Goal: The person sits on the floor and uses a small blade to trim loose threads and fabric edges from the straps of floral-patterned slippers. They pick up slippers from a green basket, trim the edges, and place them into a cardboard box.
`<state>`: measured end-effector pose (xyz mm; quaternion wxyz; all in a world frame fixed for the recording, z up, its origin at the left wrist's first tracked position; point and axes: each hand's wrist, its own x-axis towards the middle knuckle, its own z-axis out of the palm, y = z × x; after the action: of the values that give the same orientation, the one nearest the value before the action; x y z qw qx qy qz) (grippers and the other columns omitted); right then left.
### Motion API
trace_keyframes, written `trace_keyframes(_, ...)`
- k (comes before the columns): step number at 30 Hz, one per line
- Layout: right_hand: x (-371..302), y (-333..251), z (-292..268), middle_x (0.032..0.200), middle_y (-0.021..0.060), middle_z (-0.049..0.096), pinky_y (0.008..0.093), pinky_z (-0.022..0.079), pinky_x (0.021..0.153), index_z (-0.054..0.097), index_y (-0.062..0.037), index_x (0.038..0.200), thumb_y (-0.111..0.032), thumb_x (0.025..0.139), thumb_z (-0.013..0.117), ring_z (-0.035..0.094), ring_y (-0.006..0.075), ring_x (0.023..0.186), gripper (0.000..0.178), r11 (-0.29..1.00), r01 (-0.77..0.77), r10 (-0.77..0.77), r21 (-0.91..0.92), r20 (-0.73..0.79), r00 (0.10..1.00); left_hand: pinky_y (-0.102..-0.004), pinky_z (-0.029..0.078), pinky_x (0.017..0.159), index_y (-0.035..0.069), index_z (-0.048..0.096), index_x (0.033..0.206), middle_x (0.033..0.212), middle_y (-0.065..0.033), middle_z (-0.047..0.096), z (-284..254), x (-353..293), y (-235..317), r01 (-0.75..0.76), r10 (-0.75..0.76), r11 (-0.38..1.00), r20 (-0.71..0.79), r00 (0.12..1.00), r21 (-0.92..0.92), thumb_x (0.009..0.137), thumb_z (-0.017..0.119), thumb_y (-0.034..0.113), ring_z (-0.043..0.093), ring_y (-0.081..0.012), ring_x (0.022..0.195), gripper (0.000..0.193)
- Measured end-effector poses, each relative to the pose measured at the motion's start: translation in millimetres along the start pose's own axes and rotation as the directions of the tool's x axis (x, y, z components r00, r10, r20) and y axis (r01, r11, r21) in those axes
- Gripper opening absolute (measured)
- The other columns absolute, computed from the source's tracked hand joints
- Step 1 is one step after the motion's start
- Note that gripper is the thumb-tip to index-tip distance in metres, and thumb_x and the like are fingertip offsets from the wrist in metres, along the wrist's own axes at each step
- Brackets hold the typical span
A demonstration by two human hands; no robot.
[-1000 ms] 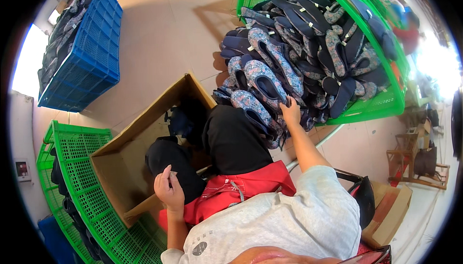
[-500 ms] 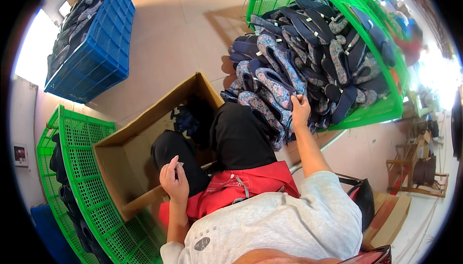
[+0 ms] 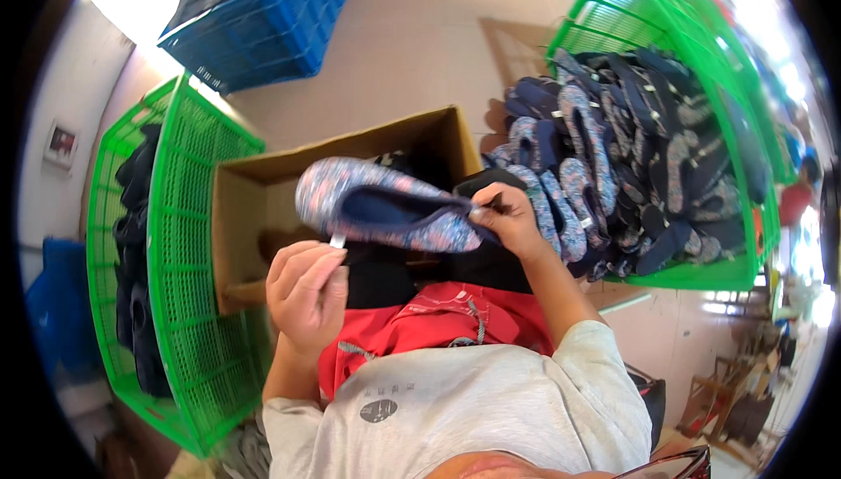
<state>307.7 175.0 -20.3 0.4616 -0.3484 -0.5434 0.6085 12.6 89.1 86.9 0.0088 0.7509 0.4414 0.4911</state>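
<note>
A floral slipper (image 3: 320, 190) with a dark blue lining is held up over the cardboard box, its toe to the left. My right hand (image 3: 512, 221) is closed on its heel end, and a small black bit shows between the fingers. My left hand (image 3: 307, 291) has its fingers drawn together just below the slipper's side. Its fingertips meet or nearly meet a small white tag (image 3: 338, 240) there; whether they pinch it or something else is hidden. More floral slippers (image 3: 574, 190) lie heaped at the right.
An open cardboard box (image 3: 350, 140) stands before my knees. A large green crate (image 3: 701, 283) lies tipped at the right, spilling slippers. Another green crate (image 3: 188, 243) with dark items stands left, and a blue crate (image 3: 280, 28) with dark items at the far left.
My right hand has lifted a slipper from the heap and brought it left over the box. The left hand has come up to its side. The whole view has shifted.
</note>
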Motion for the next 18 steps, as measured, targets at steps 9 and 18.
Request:
trace_keyframes(9,-31,74,86,0.083,-0.0043,0.057,0.0206,0.043,0.070,0.065,-0.0037,0.092,-0.006,0.090,0.072,0.051,0.0033,0.078,0.008,0.983,-0.169,0.138,0.066,0.332,0.933,-0.0387,0.053,0.081,0.005,0.069,0.093,0.094,-0.0097,0.068,10,-47,-8,0.219,-0.254,0.967,0.424,0.869,0.130,0.073,0.074,0.004,0.064,-0.0302,0.090,0.021)
trace_keyframes(18,-32,64,72,0.087,-0.0028,0.062,0.0213,0.046,0.074,0.066,-0.0025,0.100,-0.013,0.096,0.066,0.054,0.0041,0.080,0.011,0.933,-0.357,0.332,0.034,0.298,0.895,-0.0385,0.053,0.073,0.006,0.068,0.089,0.086,-0.0078,0.068,49,-65,-12,0.361,-0.353,0.931,0.393,0.849,0.056,0.075,0.074,0.004,0.066,-0.0290,0.081,0.016)
